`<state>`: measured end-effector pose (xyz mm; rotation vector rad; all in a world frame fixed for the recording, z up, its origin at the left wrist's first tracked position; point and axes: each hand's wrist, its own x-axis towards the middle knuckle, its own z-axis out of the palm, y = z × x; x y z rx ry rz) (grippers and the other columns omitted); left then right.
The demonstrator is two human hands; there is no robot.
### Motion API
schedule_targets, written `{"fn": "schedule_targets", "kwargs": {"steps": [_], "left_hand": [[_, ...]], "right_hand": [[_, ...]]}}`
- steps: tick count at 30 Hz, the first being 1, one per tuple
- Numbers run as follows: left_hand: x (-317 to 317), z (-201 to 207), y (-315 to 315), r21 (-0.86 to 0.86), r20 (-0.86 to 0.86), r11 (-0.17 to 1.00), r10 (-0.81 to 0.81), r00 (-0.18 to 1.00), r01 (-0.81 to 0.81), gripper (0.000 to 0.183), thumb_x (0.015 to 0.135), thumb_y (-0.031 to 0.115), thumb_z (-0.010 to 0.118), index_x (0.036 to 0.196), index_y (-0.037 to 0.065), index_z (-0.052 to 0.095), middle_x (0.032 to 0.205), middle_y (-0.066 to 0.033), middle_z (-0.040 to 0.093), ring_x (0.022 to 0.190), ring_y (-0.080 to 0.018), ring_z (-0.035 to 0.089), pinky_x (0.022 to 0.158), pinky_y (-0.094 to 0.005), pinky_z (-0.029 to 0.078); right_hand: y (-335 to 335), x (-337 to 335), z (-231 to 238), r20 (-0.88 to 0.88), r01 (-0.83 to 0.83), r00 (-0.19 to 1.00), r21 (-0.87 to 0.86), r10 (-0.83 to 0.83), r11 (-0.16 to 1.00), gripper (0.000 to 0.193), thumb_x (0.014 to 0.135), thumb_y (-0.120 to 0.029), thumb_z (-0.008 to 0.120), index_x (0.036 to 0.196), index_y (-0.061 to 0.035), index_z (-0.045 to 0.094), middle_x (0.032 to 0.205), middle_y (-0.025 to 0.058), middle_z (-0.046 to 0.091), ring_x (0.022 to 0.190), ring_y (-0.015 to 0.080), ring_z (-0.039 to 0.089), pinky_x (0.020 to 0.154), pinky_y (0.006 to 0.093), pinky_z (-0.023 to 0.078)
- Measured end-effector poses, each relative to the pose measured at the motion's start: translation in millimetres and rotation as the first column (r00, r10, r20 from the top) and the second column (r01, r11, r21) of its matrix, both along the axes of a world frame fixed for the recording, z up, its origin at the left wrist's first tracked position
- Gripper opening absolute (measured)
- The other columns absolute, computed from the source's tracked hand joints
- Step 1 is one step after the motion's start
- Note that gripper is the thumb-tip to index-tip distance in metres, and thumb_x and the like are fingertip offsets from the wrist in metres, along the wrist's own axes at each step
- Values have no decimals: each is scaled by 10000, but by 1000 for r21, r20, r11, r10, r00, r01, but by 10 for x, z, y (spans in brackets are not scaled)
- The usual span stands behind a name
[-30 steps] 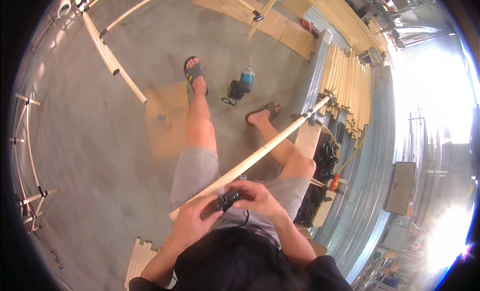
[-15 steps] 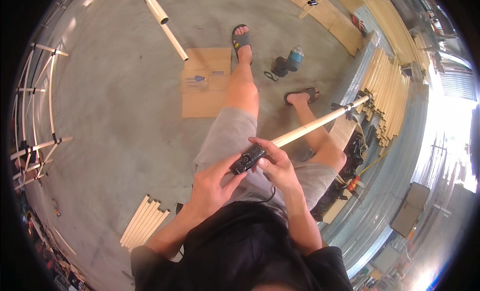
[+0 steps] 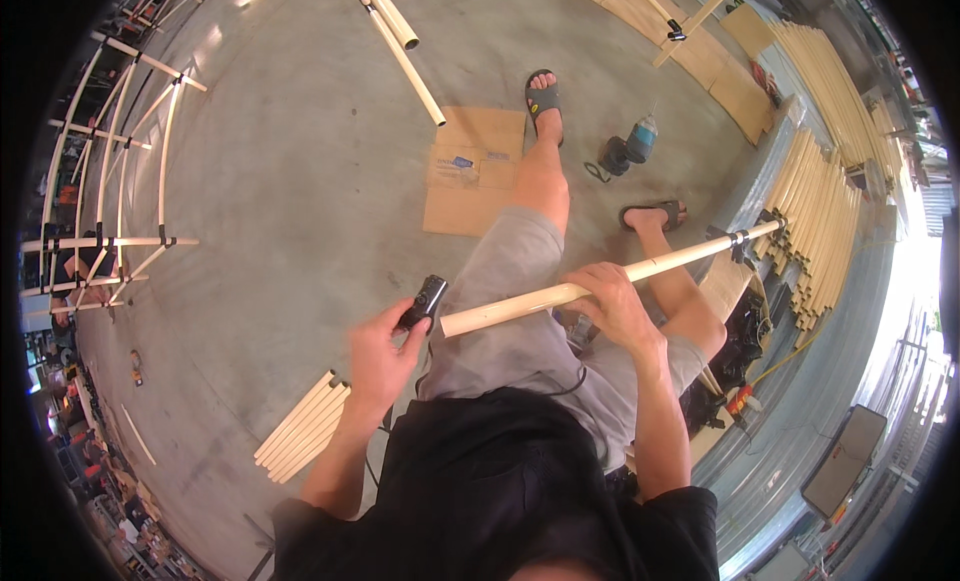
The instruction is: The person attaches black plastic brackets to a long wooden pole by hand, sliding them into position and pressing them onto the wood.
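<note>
2 parts held: black connector, cream pipe.
From here, left hand pinches connector between thumb and fingers, just beside pipe's end; right hand grips pipe, fingers curled over top.

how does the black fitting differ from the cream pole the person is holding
The black fitting is short and dark; the cream pole is long and pale. The black fitting is pinched in the left hand, while the cream pole slants over the grey shorts in the right hand. Both are held, one per hand.
</note>
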<state>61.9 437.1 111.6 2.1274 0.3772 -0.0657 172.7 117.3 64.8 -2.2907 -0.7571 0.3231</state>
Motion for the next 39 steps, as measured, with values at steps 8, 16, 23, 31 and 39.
{"fn": "schedule_targets", "kwargs": {"steps": [8,16,23,31,39], "left_hand": [[11,86,-307,-85,-8,988,128,992,-128,313,869,109,720,1083,-107,646,912,-179,728,836,-186,722,774,-278,563],[346,208,-504,454,90,887,45,995,-81,356,819,150,761,1087,-62,664,903,-222,705,846,-324,713,727,-359,547],[30,159,-514,317,371,946,-58,927,-68,332,837,63,740,1128,-70,650,985,-199,715,851,-265,713,776,-312,542],[11,-277,-201,-451,122,878,242,962,-164,250,881,-33,670,1129,-61,663,1008,-101,698,922,-141,658,832,-243,538],[-22,-524,-36,-608,19,770,261,965,-196,254,936,151,657,1097,-47,657,981,-109,686,866,-154,657,723,-286,562]], "right_hand": [[25,-86,-69,99,84,991,111,-95,990,351,733,-113,742,1076,-76,681,949,73,638,940,296,561,881,413,423],[108,93,-100,215,154,958,165,-188,974,348,728,-93,733,1074,-76,695,977,70,639,953,283,560,904,414,426],[102,29,-107,212,190,950,188,-229,964,356,712,-99,747,1064,-75,706,978,66,646,960,279,565,906,414,432],[107,17,-204,186,171,962,162,-201,972,357,698,-87,760,1051,-74,709,973,68,652,970,279,573,912,411,434],[108,40,-98,69,123,989,71,-128,990,384,691,-74,771,1068,-71,700,1013,91,657,1007,313,577,909,422,447]]}}
